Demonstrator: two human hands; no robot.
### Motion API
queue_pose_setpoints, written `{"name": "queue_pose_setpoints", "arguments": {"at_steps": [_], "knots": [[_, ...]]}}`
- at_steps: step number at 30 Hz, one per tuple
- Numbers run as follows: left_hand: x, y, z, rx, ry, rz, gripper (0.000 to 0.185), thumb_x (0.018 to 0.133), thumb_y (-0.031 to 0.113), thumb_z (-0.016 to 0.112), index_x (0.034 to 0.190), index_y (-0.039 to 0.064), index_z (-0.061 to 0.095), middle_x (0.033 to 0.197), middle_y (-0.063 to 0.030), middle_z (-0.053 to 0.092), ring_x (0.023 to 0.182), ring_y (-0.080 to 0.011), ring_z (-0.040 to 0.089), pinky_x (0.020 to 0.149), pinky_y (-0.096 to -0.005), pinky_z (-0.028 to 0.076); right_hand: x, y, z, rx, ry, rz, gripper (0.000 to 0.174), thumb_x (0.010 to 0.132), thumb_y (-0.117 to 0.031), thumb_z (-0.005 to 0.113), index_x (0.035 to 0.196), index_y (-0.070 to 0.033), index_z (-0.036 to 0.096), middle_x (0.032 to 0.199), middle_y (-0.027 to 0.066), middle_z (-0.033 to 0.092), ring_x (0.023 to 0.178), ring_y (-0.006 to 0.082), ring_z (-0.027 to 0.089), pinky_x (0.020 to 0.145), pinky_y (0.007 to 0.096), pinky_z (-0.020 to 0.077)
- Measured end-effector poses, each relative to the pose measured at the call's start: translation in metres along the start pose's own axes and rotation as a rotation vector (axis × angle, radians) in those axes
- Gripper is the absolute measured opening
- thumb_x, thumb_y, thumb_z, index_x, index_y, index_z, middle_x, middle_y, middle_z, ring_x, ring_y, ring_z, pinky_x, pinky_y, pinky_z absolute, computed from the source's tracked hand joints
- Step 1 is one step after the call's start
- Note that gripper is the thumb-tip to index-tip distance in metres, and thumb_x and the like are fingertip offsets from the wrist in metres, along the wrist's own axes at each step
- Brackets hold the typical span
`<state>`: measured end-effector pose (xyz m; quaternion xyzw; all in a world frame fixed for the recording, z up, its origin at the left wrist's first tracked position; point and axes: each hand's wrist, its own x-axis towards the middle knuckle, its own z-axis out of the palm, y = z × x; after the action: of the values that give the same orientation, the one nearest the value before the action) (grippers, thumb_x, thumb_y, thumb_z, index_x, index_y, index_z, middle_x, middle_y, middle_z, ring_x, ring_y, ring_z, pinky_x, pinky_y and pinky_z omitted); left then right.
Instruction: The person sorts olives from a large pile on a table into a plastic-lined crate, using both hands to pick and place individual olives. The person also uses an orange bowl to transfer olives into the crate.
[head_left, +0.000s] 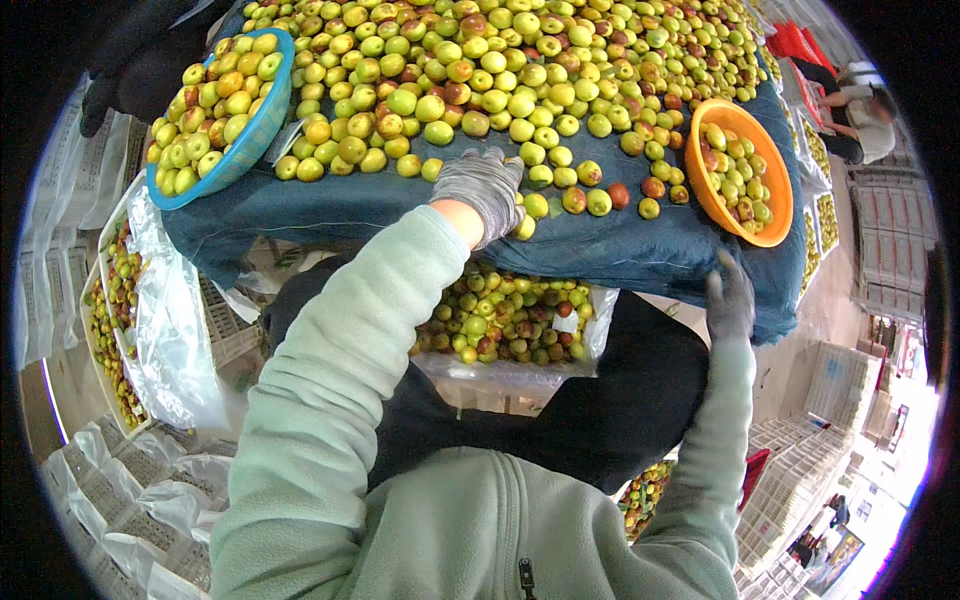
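My left hand (481, 192), in a grey knit glove, reaches over the front of a sloping surface draped in blue cloth (600, 244). Its fingers bend down among green and reddish-brown jujubes (480, 60); the palm is hidden, so I cannot tell whether it holds one. A few jujubes (535, 204) lie right beside its thumb side. My right hand (729, 300), also gloved and blurred, is by the cloth's front edge, just below an orange plastic basin (780, 176) partly filled with jujubes. Its fingers are apart, and nothing shows in them.
A blue plastic basin (281, 82) heaped with jujubes tilts at the left. Below the cloth, between my knees, stands a plastic-lined crate of jujubes (510, 319). White crates (844, 382) are stacked at the right. Another person (870, 124) sits at the far right.
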<state>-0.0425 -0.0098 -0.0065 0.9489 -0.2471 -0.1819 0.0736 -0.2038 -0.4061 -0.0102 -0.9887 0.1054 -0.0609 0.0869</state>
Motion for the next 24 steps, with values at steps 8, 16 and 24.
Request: {"name": "queue_pose_setpoints", "arguments": {"at_steps": [8,16,24], "knots": [[0.005,-0.013,0.000,0.025,0.059,-0.091,0.062,0.082,0.041,0.065,0.132,0.008,0.049,0.122,-0.0153,0.054,0.109,-0.0319,0.057,0.090,-0.0425,0.047,0.144,-0.037,0.111,0.006,-0.095,0.315,0.064,0.086,-0.047,0.060,0.140,-0.018,0.042,0.127,0.0271,0.053,0.119,0.0408,0.051,0.100,0.0431,0.0415],[0.007,-0.015,0.004,0.000,0.095,-0.077,0.063,0.080,0.040,0.066,0.132,0.008,0.049,0.119,-0.0151,0.055,0.106,-0.0320,0.057,0.088,-0.0427,0.048,0.136,-0.121,0.125,0.591,-0.120,0.306,0.055,0.085,-0.041,0.065,0.130,-0.016,0.048,0.106,0.0170,0.067,0.100,0.0329,0.064,0.088,0.0404,0.0492],[0.008,-0.012,0.006,-0.048,0.069,-0.042,0.059,0.081,0.041,0.064,0.128,0.009,0.051,0.115,-0.0163,0.057,0.104,-0.0313,0.060,0.086,-0.0433,0.049,0.086,-0.200,0.103,0.756,-0.526,-0.084,0.040,0.089,-0.007,0.054,0.129,-0.011,0.053,0.099,0.0098,0.064,0.090,0.0193,0.061,0.082,0.0293,0.0488]]}}
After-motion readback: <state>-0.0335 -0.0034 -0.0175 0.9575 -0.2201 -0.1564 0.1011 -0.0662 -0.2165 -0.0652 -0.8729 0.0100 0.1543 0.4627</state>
